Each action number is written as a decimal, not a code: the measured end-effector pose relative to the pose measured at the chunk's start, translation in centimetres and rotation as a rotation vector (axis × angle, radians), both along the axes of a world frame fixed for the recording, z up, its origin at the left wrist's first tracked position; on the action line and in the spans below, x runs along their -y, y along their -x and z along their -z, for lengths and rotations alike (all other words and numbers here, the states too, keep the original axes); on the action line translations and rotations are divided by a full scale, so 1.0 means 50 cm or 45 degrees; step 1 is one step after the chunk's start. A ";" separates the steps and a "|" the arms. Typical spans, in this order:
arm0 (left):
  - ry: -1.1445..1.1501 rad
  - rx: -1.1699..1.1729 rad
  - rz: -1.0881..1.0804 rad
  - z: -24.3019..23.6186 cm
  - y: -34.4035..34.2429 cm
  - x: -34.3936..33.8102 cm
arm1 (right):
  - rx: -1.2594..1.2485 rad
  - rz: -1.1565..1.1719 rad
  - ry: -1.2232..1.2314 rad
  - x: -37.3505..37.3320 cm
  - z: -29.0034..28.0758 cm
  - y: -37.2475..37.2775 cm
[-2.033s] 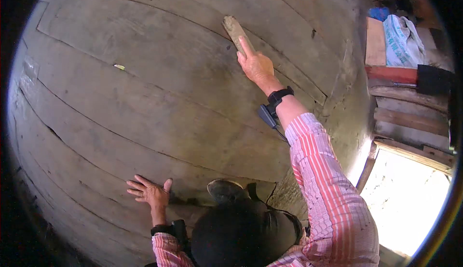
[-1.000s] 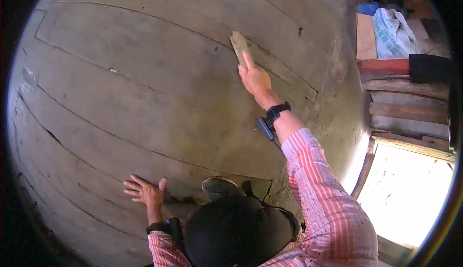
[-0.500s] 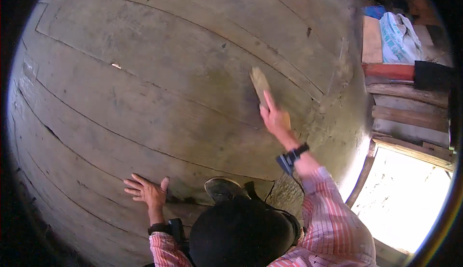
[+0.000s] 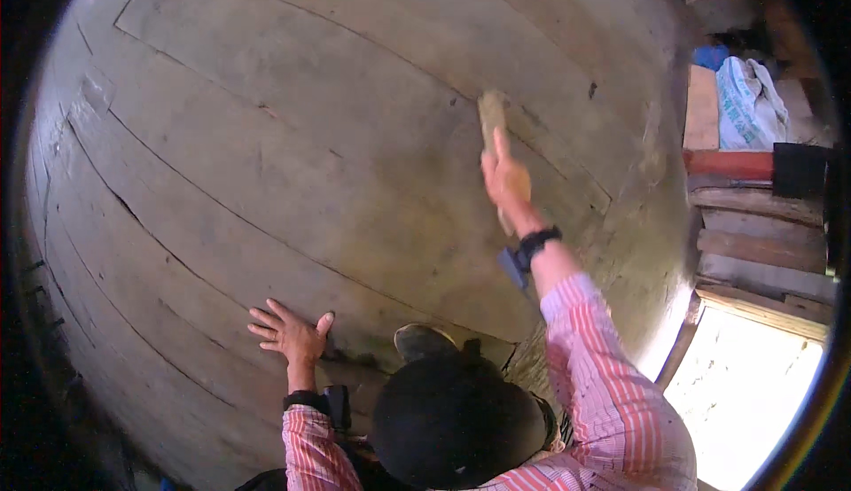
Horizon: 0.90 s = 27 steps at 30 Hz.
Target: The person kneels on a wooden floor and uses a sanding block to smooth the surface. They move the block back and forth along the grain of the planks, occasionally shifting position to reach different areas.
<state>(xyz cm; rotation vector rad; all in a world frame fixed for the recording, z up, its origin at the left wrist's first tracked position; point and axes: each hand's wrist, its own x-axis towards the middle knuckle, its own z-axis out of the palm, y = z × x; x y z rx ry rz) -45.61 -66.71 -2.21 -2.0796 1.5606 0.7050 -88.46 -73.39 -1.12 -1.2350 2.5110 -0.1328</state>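
My right hand (image 4: 508,176) reaches forward with its fingers closed round a tan hand brush (image 4: 492,112). The brush is long and narrow, and its blurred far end points away from me at the brown-grey plank floor (image 4: 222,216). Whether its tip touches the boards I cannot tell. To the left, my left hand (image 4: 294,336) is spread out with its palm toward the floor, holding nothing. Both wrists carry black bands with small dark boxes.
A dark shoe (image 4: 424,342) shows beside a large black rounded shape (image 4: 452,420) at the bottom. Along the right stand a white sack (image 4: 749,105), a red beam (image 4: 731,165) and stacked timber (image 4: 745,247). Below them is a bright opening (image 4: 745,393). Long cracks run between the floorboards.
My right hand has pushed the brush farther forward over the boards, and the brush now points more straight ahead. My left hand stays spread. The whole view has shifted slightly.
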 end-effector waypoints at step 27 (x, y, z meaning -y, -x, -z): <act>0.049 -0.072 -0.244 -0.050 0.027 0.024 | 1.698 0.331 -0.026 -0.251 -0.185 -0.135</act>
